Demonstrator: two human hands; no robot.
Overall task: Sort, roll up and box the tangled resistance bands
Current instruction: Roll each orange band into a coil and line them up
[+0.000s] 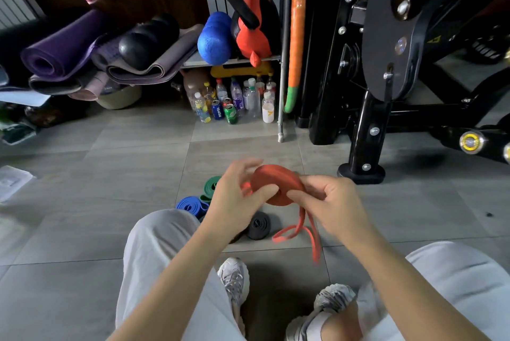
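fingers [238, 175] of left hand [234, 202] curled round rim of red band [271, 179] coil, thumb on its face; right hand [334, 202] pinches the other side. coil held above floor [110, 175], loose tail [302, 227] hanging, blurred. blue band [190, 204], green band [211, 187], black band [258, 226] lie rolled beneath, blue and green seemingly touching
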